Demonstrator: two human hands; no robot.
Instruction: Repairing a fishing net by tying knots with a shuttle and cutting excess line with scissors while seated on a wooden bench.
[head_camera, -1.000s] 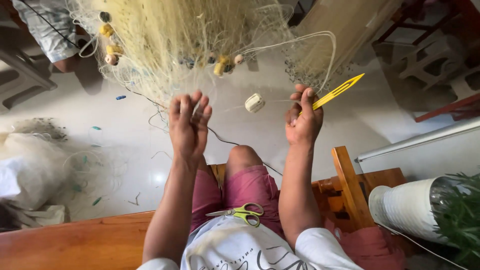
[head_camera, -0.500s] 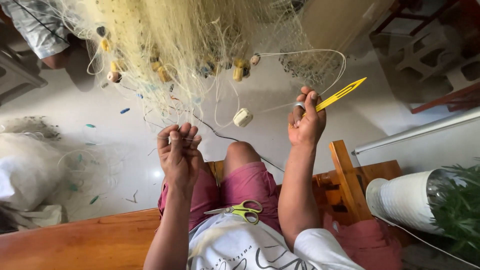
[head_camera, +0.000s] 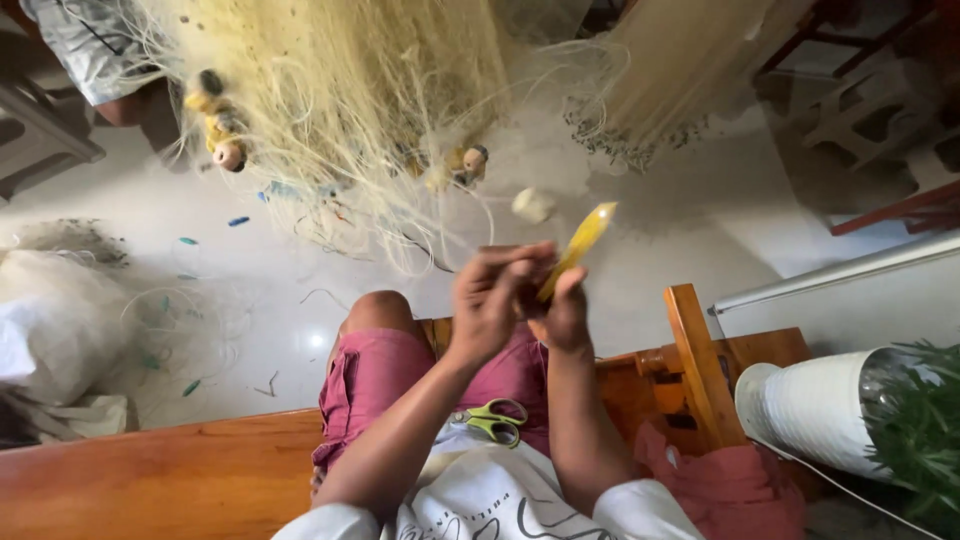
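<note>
Hands: my left hand (head_camera: 492, 300) and right hand (head_camera: 562, 312) are together now, fingers touching in front of my knee; half a second ago they were raised well apart.
Right grip: closed around the lower end of the yellow netting needle (head_camera: 578, 248), whose tip points up and away from my palm, as it did before.
Left grip: fingers curled in against the needle's shaft, just below its middle; whether they pinch twine there I cannot tell, the motion blurs them.
Net: the pale fishing net (head_camera: 340, 110) hangs above and beyond the grip, its floats (head_camera: 228, 152) off to the upper left, higher in view than before.
Float near the needle: one small pale float (head_camera: 533, 204) hangs just above and left of the needle tip.
Lap: the green-handled scissors (head_camera: 492, 420) lie below the grip on my shorts, untouched in all three views.
Meaning: bringing both hands onto the needle suggests the work is now at the needle itself, not out at the spread mesh.
</note>
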